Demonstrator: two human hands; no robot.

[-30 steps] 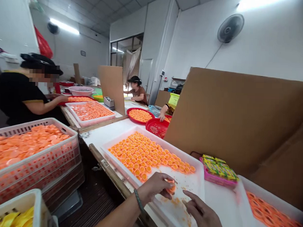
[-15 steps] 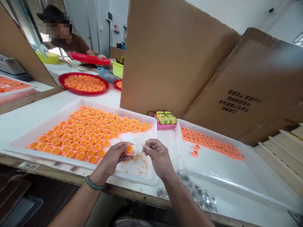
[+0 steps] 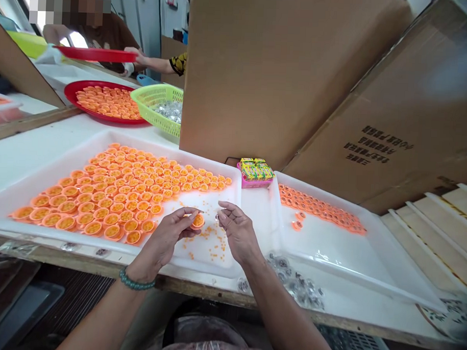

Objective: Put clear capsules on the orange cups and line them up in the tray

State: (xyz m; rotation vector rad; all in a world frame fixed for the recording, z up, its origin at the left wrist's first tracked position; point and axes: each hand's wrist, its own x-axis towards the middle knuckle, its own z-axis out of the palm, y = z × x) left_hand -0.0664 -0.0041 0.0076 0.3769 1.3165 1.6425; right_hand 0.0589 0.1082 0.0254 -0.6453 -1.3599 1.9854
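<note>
My left hand [image 3: 166, 236] pinches a small round orange cup [image 3: 197, 220] over the bare near corner of a white tray [image 3: 215, 258]. My right hand [image 3: 236, 231] is closed in a pinch just right of the cup, holding something tiny that I cannot make out. Many orange cups [image 3: 118, 191] fill the left part of that tray in rows. Orange crumbs [image 3: 206, 235] lie under my hands.
A second white tray [image 3: 330, 255] with a row of orange discs lies to the right. Clear small caps [image 3: 294, 287] sit on the table edge. A pink box [image 3: 255, 173], brown cardboard sheets [image 3: 268, 69], a green basket [image 3: 157, 106] and a red tray [image 3: 106, 101] stand behind. A person's hands hold a red tray [image 3: 96, 54] at the back.
My view swung right and down from the room to the tray. My left hand lifted one orange cup and my right hand closed in a pinch beside it.
</note>
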